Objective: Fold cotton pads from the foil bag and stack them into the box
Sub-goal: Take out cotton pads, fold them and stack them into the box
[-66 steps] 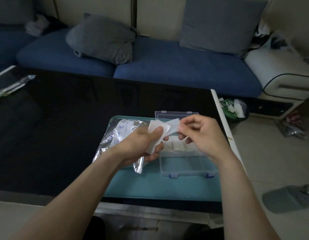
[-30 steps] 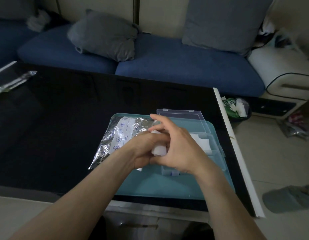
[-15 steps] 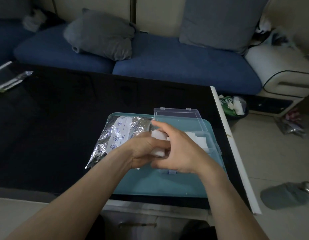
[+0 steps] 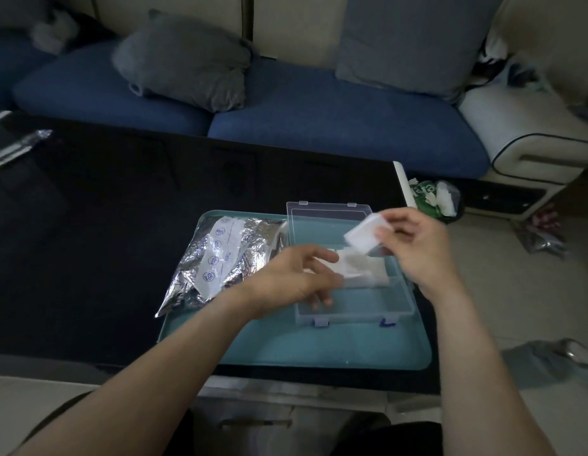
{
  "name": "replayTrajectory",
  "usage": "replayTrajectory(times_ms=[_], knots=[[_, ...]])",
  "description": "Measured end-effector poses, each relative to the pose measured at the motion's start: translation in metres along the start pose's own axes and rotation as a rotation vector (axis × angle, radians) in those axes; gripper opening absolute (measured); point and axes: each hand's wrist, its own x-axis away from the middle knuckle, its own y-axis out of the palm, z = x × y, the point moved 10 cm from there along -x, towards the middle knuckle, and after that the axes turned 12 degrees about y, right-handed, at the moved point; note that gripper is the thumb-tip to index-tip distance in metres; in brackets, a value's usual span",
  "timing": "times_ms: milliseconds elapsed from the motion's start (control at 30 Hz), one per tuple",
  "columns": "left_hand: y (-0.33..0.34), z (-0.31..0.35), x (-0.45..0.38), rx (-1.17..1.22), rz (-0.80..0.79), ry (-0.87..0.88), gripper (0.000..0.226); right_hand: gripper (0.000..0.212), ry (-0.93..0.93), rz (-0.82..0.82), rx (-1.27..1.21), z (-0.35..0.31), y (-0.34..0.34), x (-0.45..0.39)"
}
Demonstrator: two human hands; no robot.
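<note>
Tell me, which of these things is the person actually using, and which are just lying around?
In use: folded cotton pad in the right hand; left hand; foil bag; clear box; pads stacked inside.

Lying about: grey cushion; sofa; floor bag of scraps.

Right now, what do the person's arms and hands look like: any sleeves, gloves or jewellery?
Both forearms are bare up to the frame's edge, no sleeves showing. The left hand and right hand wear no gloves, and no rings, watch or bracelets are visible.

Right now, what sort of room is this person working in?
Most likely a home living room: a blue sofa with grey cushions stands behind a low black coffee table, where a teal tray holds the work.
</note>
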Motion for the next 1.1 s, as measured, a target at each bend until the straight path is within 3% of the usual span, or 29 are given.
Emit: replayTrajectory(times_ms=[100,200,333,500,733,967,1100], knots=[[-0.012,0.018,-0.006,-0.586,0.105,0.289,0.023,0.034,-0.004,0.208,0.122,0.027,-0.033,-0.015],[0.004,0.019,-0.003,-0.921,0.022,0.485,0.025,0.026,0.048,0.117,0.266,0.053,-0.019,-0.027],[0.014,0.003,-0.005,-1.128,-0.103,0.475,0.030,0.027,0.070,0.079,0.449,0.065,0.000,-0.036],[0.014,-0.007,-0.008,-1.187,-0.159,0.411,0.034,0.031,0.160,0.122,0.685,0.080,0.011,-0.050],[0.014,-0.001,-0.006,-1.118,-0.137,0.465,0.032,0.027,0.212,0.285,0.776,0.082,0.005,-0.050],[-0.010,0.055,0.009,-0.921,0.144,0.651,0.015,0.025,0.004,0.413,0.624,0.046,-0.004,-0.035],[-0.055,0.067,0.020,-1.172,0.452,0.558,0.033,0.015,-0.131,0.358,0.501,0.011,0.006,-0.024]])
